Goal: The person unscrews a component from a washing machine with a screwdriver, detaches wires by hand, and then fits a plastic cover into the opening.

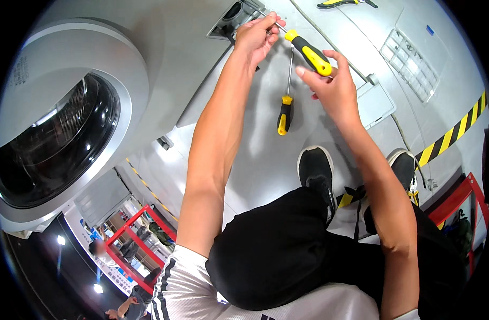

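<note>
At the top centre, my left hand (255,40) has its fingers closed around the metal shaft of a yellow-black screwdriver (308,52), beside a grey metal housing with a dark oval opening (223,24) on the machine's underside. The tip is hard to make out. My right hand (335,88) is at the handle with thumb and fingers spread loosely around it; contact is unclear. A second yellow-black screwdriver (285,114) lies on the grey floor below, between my hands.
A large silver machine with a round dark glass door (58,138) fills the left. Yellow-handled pliers (340,2) lie at the top. Striped tape (452,133) and a red frame (465,189) are at the right. Two other people (98,250) appear at the lower left.
</note>
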A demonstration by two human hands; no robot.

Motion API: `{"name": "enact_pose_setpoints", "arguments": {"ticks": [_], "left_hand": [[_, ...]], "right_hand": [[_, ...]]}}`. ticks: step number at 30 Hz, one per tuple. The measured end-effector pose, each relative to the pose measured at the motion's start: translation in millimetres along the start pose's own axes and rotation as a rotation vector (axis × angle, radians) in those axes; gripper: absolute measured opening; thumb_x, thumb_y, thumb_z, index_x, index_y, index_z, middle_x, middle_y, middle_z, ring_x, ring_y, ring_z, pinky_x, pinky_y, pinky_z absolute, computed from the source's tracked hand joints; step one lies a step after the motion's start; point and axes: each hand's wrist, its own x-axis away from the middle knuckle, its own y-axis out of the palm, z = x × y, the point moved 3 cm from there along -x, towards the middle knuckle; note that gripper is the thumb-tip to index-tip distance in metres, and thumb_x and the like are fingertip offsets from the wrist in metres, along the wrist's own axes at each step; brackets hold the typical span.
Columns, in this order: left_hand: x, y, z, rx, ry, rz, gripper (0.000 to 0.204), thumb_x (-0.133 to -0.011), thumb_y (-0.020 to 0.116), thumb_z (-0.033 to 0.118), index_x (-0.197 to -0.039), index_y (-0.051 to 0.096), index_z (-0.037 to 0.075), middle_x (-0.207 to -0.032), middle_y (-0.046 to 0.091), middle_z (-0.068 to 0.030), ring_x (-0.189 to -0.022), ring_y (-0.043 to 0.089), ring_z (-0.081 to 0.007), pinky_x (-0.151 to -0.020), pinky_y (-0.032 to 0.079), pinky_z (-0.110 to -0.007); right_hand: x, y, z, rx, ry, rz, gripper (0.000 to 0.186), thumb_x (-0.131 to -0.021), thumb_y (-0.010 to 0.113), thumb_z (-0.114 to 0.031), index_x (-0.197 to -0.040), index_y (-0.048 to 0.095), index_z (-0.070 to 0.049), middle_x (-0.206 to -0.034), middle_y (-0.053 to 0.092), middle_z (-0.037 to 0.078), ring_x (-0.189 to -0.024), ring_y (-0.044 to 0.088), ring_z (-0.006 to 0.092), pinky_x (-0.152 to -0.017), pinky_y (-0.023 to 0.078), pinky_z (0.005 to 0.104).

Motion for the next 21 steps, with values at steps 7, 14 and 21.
{"name": "enact_pose_setpoints", "arguments": {"ticks": [7, 14, 21], "left_hand": [[4.5, -6.0, -1.1, 0.119, -0.022, -0.083, 0.022, -0.093, 0.055, 0.013, -0.099, 0.056, -0.008, -0.083, 0.058, -0.0086, -0.064, 0.048, -0.0076, -0.048, 0.039, -0.020], [4.1, -1.4, -0.4, -0.010, 0.007, 0.043, 0.025, -0.093, 0.056, 0.017, -0.102, 0.055, -0.006, -0.084, 0.056, -0.0074, -0.066, 0.046, -0.0075, -0.049, 0.036, -0.020], [9.1, 1.1, -6.5, 0.100, 0.011, -0.081, 0.026, -0.094, 0.053, 0.016, -0.099, 0.056, -0.008, -0.079, 0.056, -0.0069, -0.061, 0.045, -0.0080, -0.046, 0.035, -0.021]], "right_hand": [[-6.9, 2.4, 7.2, -0.533, 0.558, -0.314, 0.068, -0.089, 0.040, -0.062, -0.092, 0.060, 0.002, -0.057, 0.050, 0.002, -0.048, 0.045, 0.0099, -0.046, 0.035, 0.0251], [-7.0, -1.7, -1.3, -0.212, 0.147, -0.101, 0.048, -0.090, 0.054, -0.045, -0.098, 0.057, 0.002, -0.062, 0.054, 0.002, -0.052, 0.049, 0.0085, -0.052, 0.042, 0.0240], [-10.5, 4.9, 1.2, -0.642, 0.630, -0.289, 0.057, -0.092, 0.042, -0.056, -0.099, 0.057, -0.002, -0.056, 0.047, -0.002, -0.048, 0.036, 0.0071, -0.046, 0.028, 0.0238]]}}
